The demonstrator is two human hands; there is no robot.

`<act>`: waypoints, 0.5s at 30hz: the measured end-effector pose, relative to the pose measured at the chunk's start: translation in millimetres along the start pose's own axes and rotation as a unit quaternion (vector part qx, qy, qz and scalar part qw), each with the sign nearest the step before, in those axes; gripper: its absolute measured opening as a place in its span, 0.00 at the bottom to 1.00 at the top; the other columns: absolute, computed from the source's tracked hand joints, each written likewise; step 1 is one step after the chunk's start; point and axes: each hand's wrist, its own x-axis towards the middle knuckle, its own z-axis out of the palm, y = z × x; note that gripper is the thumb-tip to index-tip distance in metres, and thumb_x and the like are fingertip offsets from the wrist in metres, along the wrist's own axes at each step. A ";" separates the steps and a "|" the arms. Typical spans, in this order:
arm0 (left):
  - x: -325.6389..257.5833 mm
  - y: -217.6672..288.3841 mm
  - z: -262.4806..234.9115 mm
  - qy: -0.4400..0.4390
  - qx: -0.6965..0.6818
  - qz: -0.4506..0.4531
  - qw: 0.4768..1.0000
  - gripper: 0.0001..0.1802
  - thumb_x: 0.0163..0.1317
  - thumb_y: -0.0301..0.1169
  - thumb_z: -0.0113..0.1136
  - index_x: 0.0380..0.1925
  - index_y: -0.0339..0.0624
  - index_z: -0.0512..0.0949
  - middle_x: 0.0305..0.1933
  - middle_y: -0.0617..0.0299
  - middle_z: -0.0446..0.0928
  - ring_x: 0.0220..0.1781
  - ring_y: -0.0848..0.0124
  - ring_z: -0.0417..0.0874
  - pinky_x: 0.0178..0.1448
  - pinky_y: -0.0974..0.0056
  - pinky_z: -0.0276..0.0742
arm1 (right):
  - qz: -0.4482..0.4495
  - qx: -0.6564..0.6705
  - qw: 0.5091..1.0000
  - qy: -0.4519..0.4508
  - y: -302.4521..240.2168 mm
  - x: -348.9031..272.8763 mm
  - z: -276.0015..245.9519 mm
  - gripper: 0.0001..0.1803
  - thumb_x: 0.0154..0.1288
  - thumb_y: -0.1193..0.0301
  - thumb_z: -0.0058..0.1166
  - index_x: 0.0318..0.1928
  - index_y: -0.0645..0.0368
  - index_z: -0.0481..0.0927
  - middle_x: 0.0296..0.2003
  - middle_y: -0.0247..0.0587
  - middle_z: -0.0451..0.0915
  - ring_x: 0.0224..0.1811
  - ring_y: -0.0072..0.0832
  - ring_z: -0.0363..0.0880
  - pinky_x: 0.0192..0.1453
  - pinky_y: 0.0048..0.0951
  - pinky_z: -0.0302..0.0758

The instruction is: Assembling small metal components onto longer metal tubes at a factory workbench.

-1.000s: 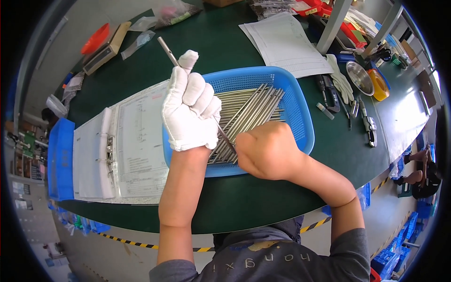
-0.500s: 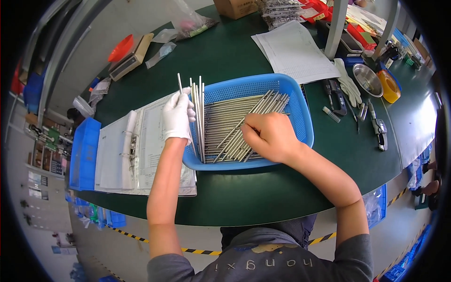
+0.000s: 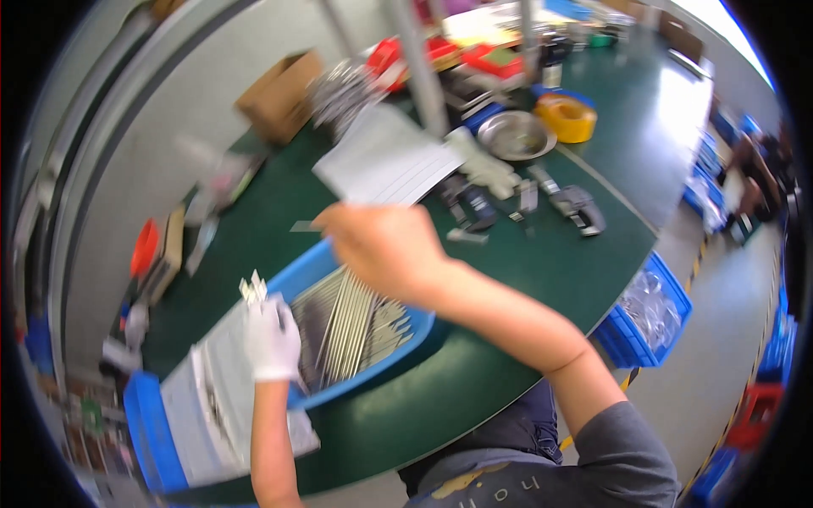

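My left hand (image 3: 273, 340), in a white glove, is closed round several thin metal rods (image 3: 253, 286); their ends stick up past the fingers. It is over the left side of a blue plastic basket (image 3: 398, 356). Many long silvery rods (image 3: 347, 326) lie in the basket, some slanting across the others. Above the basket's far edge, my bare right hand (image 3: 385, 252) is closed with its fingertips pinched. A short pale blurred strip (image 3: 302, 226) shows at those fingertips; what it is I cannot make out.
An open ring binder (image 3: 207, 402) and a blue tray (image 3: 152, 432) are at the left. Behind the basket lie paper sheets (image 3: 381, 161), a white glove (image 3: 484, 162), a metal bowl (image 3: 517, 135) and calipers (image 3: 576, 203). A blue crate (image 3: 644, 309) stands below the table's right edge.
The view has turned to the right, with blur. My right hand has lifted off the rods to above the basket's far edge. My left hand still grips its rods, now tilted differently.
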 end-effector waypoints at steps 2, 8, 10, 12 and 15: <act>0.3 6.4 2.4 -0.092 -0.060 0.036 0.993 0.09 0.53 0.27 0.54 0.35 0.40 0.77 0.33 0.53 0.76 0.35 0.56 0.78 0.42 0.58 0.75 | -0.004 0.023 1.000 -0.012 -9.8 1.2 3.4 0.13 0.55 0.73 0.49 0.43 0.57 0.77 0.23 0.44 0.79 0.26 0.42 0.79 0.29 0.39 0.75; 30.6 49.8 12.6 -0.310 -0.057 -0.022 0.949 0.12 0.51 0.27 0.53 0.38 0.41 0.75 0.37 0.48 0.78 0.40 0.52 0.79 0.46 0.54 0.74 | -0.026 0.030 0.999 -0.025 -13.1 -3.6 1.2 0.14 0.56 0.72 0.50 0.45 0.60 0.76 0.23 0.45 0.79 0.23 0.41 0.78 0.25 0.37 0.73; 35.3 56.5 13.9 -0.323 -0.021 -0.047 0.945 0.14 0.51 0.26 0.50 0.41 0.42 0.74 0.41 0.44 0.77 0.45 0.47 0.76 0.50 0.49 0.71 | -0.028 0.022 0.999 -0.032 -14.7 -2.6 0.9 0.14 0.57 0.72 0.50 0.44 0.60 0.76 0.22 0.45 0.79 0.23 0.41 0.78 0.25 0.36 0.73; 34.2 52.0 18.1 -0.303 -0.029 -0.048 0.951 0.13 0.52 0.27 0.51 0.40 0.41 0.74 0.39 0.45 0.77 0.44 0.47 0.77 0.49 0.51 0.71 | -0.014 0.023 1.000 -0.016 -19.0 -2.4 1.0 0.13 0.58 0.71 0.50 0.44 0.59 0.76 0.22 0.44 0.78 0.23 0.41 0.78 0.25 0.37 0.73; 39.4 46.4 19.1 -0.302 -0.075 -0.048 0.949 0.12 0.53 0.30 0.55 0.37 0.40 0.75 0.36 0.47 0.78 0.39 0.49 0.78 0.46 0.55 0.73 | -0.025 0.005 0.999 -0.036 -9.1 -4.5 5.3 0.10 0.59 0.69 0.50 0.40 0.59 0.76 0.20 0.43 0.78 0.23 0.41 0.78 0.25 0.37 0.73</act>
